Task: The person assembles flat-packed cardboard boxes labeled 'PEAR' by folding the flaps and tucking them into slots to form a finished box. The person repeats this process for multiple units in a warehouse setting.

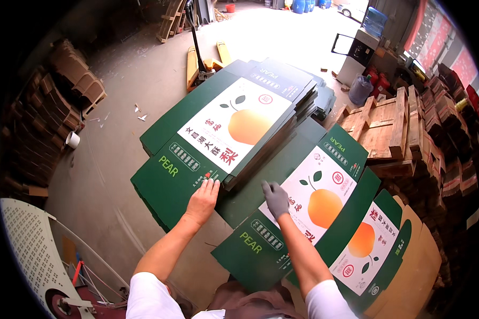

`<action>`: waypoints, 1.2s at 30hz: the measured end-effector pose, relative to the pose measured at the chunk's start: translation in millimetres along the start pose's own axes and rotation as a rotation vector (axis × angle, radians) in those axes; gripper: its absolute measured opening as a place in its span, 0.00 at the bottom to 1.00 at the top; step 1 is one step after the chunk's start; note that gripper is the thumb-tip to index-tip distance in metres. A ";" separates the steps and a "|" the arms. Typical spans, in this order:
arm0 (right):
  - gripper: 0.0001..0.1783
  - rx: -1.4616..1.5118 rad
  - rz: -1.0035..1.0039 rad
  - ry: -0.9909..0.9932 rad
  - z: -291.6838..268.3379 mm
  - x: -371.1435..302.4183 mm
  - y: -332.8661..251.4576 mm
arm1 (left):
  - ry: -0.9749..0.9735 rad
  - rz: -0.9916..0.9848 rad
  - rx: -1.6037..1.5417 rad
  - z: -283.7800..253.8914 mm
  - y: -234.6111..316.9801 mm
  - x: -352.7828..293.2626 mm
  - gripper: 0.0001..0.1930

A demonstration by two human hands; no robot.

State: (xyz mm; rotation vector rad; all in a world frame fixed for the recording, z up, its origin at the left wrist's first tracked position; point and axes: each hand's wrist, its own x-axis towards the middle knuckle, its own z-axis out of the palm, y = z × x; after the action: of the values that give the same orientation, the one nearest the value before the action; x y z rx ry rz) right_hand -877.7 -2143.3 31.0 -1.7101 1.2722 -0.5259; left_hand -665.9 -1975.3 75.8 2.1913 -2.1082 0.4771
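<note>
Flat green cardboard pear cartons with a white panel and an orange-yellow pear lie in a tall stack (pixel 197 114) ahead of me, slightly left. My left hand (pixel 203 201), bare, rests on the near edge of its top sheet with fingers stretched out. To the right lies a second printed carton blank (pixel 332 186), unfolded, with two pear panels and a brown cardboard flap at its right end. My right hand (pixel 276 199), in a grey glove, lies on this blank beside the left edge of its larger white panel. Its fingers look slightly apart and bent, with nothing visible between them.
A yellow pallet jack (pixel 207 66) stands behind the stack. Wooden pallets (pixel 380 125) and piled cardboard (pixel 444 143) are at right, near a water dispenser (pixel 359 56). More cardboard stacks (pixel 53 101) line the left. A perforated pale machine guard (pixel 34 250) is at lower left.
</note>
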 end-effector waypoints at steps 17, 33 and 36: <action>0.15 0.684 0.262 0.454 -101.5 -162.0 126.7 | -0.184 0.291 -0.729 -44.3 216.9 -59.8 0.29; 0.18 0.023 0.444 0.501 -139.6 -160.1 207.5 | -0.245 0.216 -0.841 36.4 301.7 -62.1 0.29; 0.22 -0.240 0.349 0.310 -156.5 -178.3 253.9 | -0.264 0.246 -0.791 35.2 321.0 -59.8 0.30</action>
State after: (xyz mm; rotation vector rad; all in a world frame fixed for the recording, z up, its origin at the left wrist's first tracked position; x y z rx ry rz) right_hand -1197.0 -2058.9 -77.0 -1.5865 1.8780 -0.4544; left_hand -976.5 -1946.2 -27.0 1.6013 -2.1552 -0.5860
